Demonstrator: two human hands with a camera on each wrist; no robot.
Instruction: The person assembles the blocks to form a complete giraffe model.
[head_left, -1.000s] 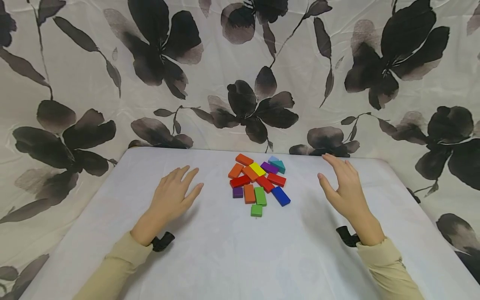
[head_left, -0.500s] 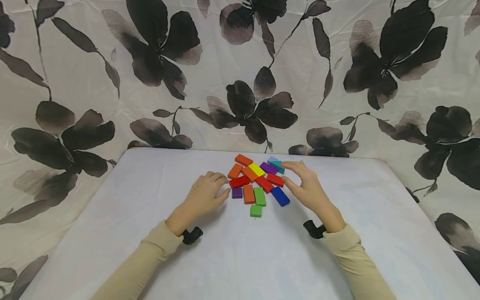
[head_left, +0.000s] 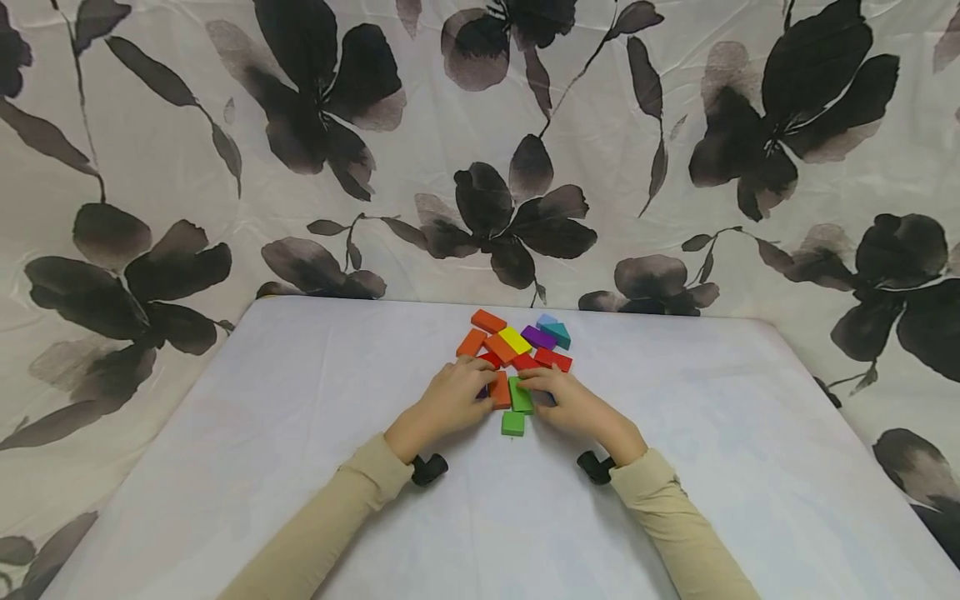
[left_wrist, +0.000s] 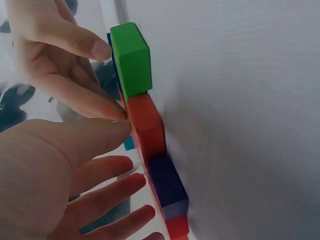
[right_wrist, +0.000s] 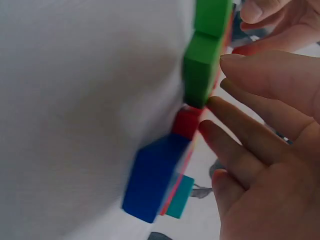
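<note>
Several coloured wooden blocks lie in a cluster on a white-covered table. My left hand reaches over its near left side, fingers spread and loosely bent, thumb tip right at an orange block. Beneath those fingers sits a purple block, mostly hidden in the head view. From the right, my right hand has its fingertips close to a longer green block and overlaps the blue block in the head view. A small green block lies nearest me, between both hands. Neither hand grips anything.
Behind the hands lie a yellow block, a purple block, a teal triangular block and more orange and red ones. The white tabletop ends at a floral cloth backdrop.
Both hands have moved inward from the left and right sides to the near part of the cluster, with fingers lowered over the blocks. The blocks show no clear shift.
</note>
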